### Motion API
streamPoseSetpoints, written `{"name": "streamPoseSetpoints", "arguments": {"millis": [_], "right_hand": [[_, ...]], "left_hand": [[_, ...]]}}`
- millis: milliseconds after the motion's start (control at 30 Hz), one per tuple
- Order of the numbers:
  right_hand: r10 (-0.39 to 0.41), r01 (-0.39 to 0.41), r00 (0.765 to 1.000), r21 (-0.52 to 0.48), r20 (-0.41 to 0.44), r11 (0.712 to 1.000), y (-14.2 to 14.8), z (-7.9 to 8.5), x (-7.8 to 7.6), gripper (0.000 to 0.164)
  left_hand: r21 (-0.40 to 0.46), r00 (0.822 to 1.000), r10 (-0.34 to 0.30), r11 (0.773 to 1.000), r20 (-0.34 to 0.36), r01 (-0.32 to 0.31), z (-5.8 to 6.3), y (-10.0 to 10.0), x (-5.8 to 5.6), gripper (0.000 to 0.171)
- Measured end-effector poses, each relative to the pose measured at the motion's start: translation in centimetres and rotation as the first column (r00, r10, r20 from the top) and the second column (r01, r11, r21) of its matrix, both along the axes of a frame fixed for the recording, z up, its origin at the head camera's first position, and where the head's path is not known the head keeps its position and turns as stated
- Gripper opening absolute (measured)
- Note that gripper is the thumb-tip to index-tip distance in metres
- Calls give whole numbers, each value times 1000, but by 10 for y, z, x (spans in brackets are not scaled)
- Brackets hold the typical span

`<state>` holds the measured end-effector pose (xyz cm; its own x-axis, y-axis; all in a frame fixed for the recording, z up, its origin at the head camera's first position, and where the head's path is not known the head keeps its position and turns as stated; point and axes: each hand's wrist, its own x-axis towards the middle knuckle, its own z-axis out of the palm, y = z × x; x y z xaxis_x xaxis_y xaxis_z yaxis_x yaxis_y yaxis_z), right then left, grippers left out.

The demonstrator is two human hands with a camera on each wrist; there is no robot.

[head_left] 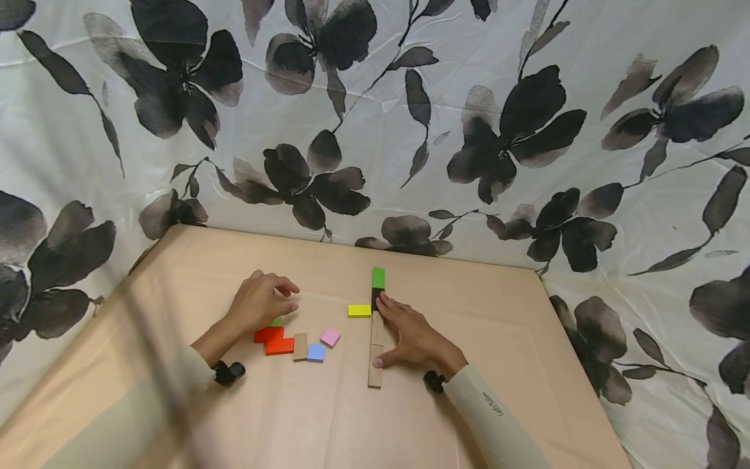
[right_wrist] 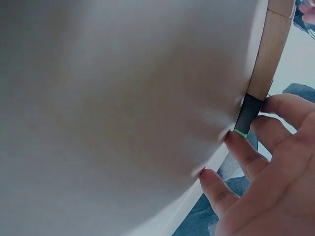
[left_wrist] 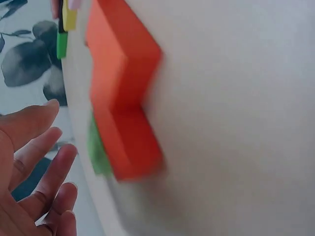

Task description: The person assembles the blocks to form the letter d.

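A straight row of blocks runs away from me: a green block [head_left: 378, 277] at the far end, a black block [head_left: 375, 299], then plain wooden blocks [head_left: 375, 374]. My right hand [head_left: 413, 335] lies along its right side, fingertips at the black block and thumb on the wood. A yellow block [head_left: 359, 311] sticks out left from the row. My left hand [head_left: 258, 303] hovers with relaxed fingers and nothing in them, just beyond a stepped red piece [head_left: 279, 346]. A green piece [left_wrist: 100, 152] shows behind the red in the left wrist view, partly hidden.
Between the red piece and the row lie a tan block [head_left: 301, 347], a blue block [head_left: 316, 353] and a pink block [head_left: 331, 337]. The pale tabletop [head_left: 480, 306] ends against a flower-printed cloth [head_left: 410, 163] at the back and sides.
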<state>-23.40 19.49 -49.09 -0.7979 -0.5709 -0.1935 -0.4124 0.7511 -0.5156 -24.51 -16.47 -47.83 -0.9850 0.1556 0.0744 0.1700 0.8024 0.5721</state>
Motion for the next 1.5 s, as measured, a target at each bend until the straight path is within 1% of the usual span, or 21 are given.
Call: {"name": "streamPoseSetpoints", "arguments": {"millis": [100,200,300,400,500,600,800,900,1100,1300,1500], "right_hand": [[1,-1,1000,-9,0,1000,0,0,1,129],[-2,2,1000,-4,-1,1000,1,-1,1,130],[-5,5,1000,4,-3,1000,2,-1,1,130],[-4,5,1000,8,-6,1000,2,-1,1,130],[-8,8,1000,8,-5,1000,3,-1,2,130],[-8,8,1000,-3,-3,1000,2,0,3,130],[1,-1,1000,-17,-2,1000,2,-1,3,128],[2,-2,1000,-10,-3,1000,2,-1,3,129],[0,0,1000,2,1,1000,2,-1,4,129],[-7,7,1000,-8,-5,1000,2,-1,5,129],[0,0,1000,-8,-6,1000,2,-1,7,128]], "left_hand": [[-17,999,26,1000,-19,-26,-3,-12,5,26],[-22,999,35,999,-39,-35,-6,-20,10,26],[-24,999,28,999,-43,-29,-9,-25,15,26],[-24,999,26,999,-42,-27,-11,-25,16,26],[-16,999,26,1000,-40,-27,-12,-23,15,26],[1,999,25,1000,-24,-25,-14,-19,13,26],[36,1000,-9,999,21,9,-16,-9,10,28],[32,999,-19,999,34,18,-14,-6,11,29],[3,998,-9,1000,58,9,-10,-7,17,30],[25,999,-17,1000,43,16,-16,-4,16,28],[48,998,-47,998,42,45,-18,14,11,25]]}}
